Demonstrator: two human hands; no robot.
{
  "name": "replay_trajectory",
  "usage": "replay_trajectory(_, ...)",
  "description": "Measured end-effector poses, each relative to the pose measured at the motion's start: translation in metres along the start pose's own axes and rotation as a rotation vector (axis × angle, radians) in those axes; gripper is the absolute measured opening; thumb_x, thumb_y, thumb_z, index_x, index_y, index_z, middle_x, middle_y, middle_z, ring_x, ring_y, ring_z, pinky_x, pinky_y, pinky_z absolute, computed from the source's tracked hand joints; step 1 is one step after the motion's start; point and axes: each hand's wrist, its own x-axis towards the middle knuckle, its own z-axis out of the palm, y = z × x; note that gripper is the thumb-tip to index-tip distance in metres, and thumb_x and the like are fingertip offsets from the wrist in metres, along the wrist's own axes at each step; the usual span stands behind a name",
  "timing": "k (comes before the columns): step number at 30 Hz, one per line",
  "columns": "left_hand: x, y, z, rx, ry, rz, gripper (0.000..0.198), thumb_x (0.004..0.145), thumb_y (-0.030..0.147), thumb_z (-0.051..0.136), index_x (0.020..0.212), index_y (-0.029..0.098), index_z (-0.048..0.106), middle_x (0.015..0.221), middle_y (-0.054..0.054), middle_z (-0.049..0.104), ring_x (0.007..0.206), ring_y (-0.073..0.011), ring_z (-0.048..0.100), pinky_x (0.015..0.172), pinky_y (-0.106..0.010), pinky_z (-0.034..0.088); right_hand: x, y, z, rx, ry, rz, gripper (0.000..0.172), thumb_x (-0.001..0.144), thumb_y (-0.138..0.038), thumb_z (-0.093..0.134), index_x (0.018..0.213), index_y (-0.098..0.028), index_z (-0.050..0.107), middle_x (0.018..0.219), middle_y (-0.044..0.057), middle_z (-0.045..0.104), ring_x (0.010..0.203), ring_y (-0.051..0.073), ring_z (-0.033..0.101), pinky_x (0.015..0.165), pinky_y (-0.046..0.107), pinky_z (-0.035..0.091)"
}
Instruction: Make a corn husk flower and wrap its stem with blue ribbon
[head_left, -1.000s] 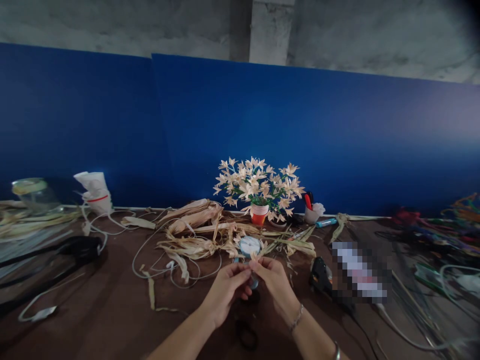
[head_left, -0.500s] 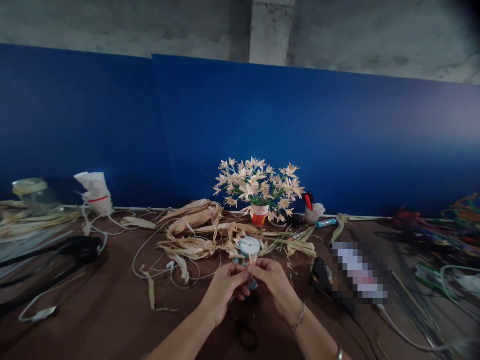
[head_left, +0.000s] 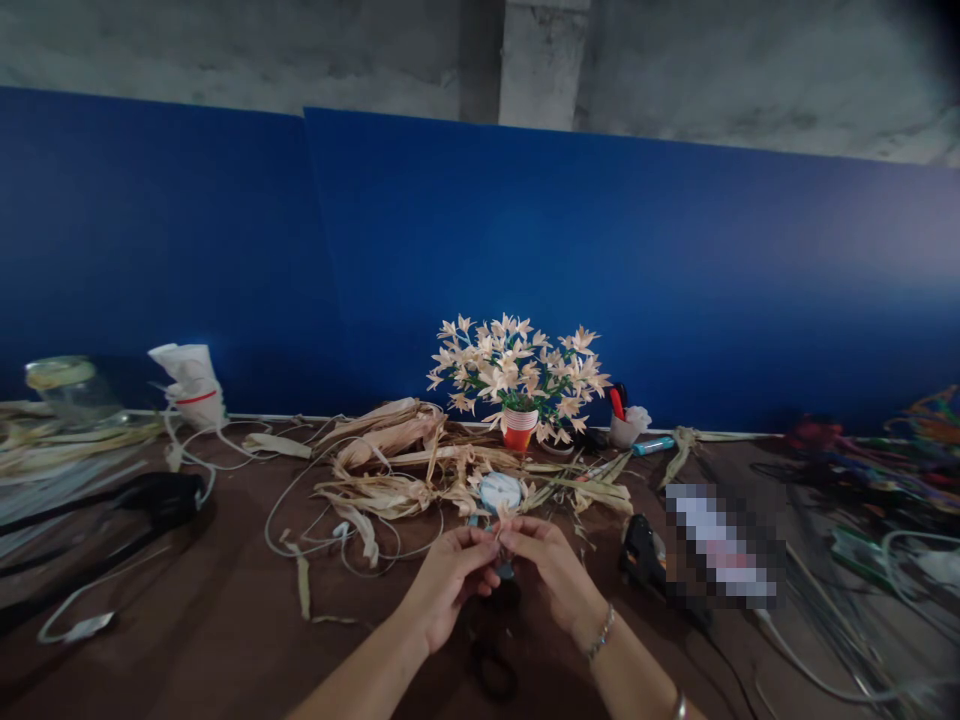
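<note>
Head view: small pale husk-like piece, low centre, pinched at the fingertips of bare left hand and bare right hand, brought together; open room on dark brown flat tabletop left of the left forearm; bounded ahead by heaped dry tan husks, at right by black pistol-shaped tool, near but apart; far edge along upright blue smooth panel; piece's lower end hidden by fingers; pale blue round disc just behind, partly covered; long black strap-like object cut off at left; white elongated object pixelated, unidentifiable.
</note>
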Motion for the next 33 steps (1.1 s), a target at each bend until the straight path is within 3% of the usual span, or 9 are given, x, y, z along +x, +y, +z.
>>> replay_trajectory(8, -0.0026, 0.0032, 0.0026, -0.001, -0.021, -0.023, 0.023, 0.056, 0.024, 0.071, 0.063, 0.013, 0.052, 0.058, 0.002, 0.056, 0.045, -0.0053, 0.051, 0.042, -0.015, 0.036, 0.0012, 0.0022, -0.0009, -0.004, 0.044, -0.014, 0.019, 0.061, -0.029, 0.068, 0.064, -0.014, 0.057, 0.059, -0.002, 0.055, 0.053, 0.008, 0.047, 0.054, 0.020, 0.036)
replay_trajectory(11, -0.0024, 0.0035, 0.0011, -0.002, -0.030, 0.027, 0.023, 0.060, 0.029, 0.067, 0.071, 0.015, 0.053, 0.061, 0.002, 0.057, 0.042, -0.0049, 0.048, 0.038, -0.014, 0.030, 0.0017, 0.0003, -0.0018, -0.052, 0.046, -0.024, 0.020, 0.064, -0.032, 0.066, 0.064, -0.014, 0.057, 0.057, -0.003, 0.053, 0.051, 0.007, 0.045, 0.050, 0.019, 0.034)
replay_trajectory(14, -0.0023, 0.0045, 0.0005, -0.004, -0.010, 0.086, 0.026, 0.062, 0.033, 0.065, 0.080, 0.017, 0.056, 0.063, 0.002, 0.059, 0.049, -0.0072, 0.051, 0.043, -0.016, 0.033, 0.0016, -0.0010, -0.0013, -0.165, 0.030, -0.007, 0.025, 0.065, -0.038, 0.064, 0.065, -0.014, 0.057, 0.055, -0.002, 0.054, 0.047, 0.006, 0.042, 0.045, 0.018, 0.029)
replay_trajectory(18, -0.0025, 0.0049, 0.0012, 0.049, -0.032, 0.078, 0.024, 0.061, 0.036, 0.066, 0.071, 0.015, 0.059, 0.054, 0.003, 0.055, 0.051, -0.0096, 0.051, 0.050, -0.019, 0.036, 0.0005, 0.0004, 0.0012, -0.239, -0.047, 0.064, 0.028, 0.065, -0.040, 0.063, 0.063, -0.013, 0.058, 0.054, -0.001, 0.056, 0.043, 0.005, 0.040, 0.041, 0.017, 0.025)
replay_trajectory(23, -0.0012, 0.0046, 0.0008, -0.037, -0.058, 0.106, 0.023, 0.059, 0.033, 0.068, 0.067, 0.014, 0.058, 0.058, 0.002, 0.056, 0.050, -0.0092, 0.050, 0.051, -0.021, 0.036, -0.0018, 0.0016, 0.0013, -0.203, -0.040, 0.101, 0.025, 0.064, -0.037, 0.064, 0.064, -0.013, 0.059, 0.053, -0.002, 0.057, 0.042, 0.004, 0.040, 0.041, 0.016, 0.024)
replay_trajectory(33, 0.0028, 0.0032, -0.0032, -0.056, 0.037, 0.205, 0.018, 0.062, 0.029, 0.066, 0.060, 0.013, 0.059, 0.054, 0.003, 0.051, 0.049, -0.0068, 0.044, 0.048, -0.018, 0.032, 0.0004, 0.0064, -0.0009, -0.278, -0.039, 0.079, 0.025, 0.066, -0.036, 0.061, 0.061, -0.012, 0.056, 0.049, 0.000, 0.060, 0.038, 0.005, 0.042, 0.038, 0.016, 0.027)
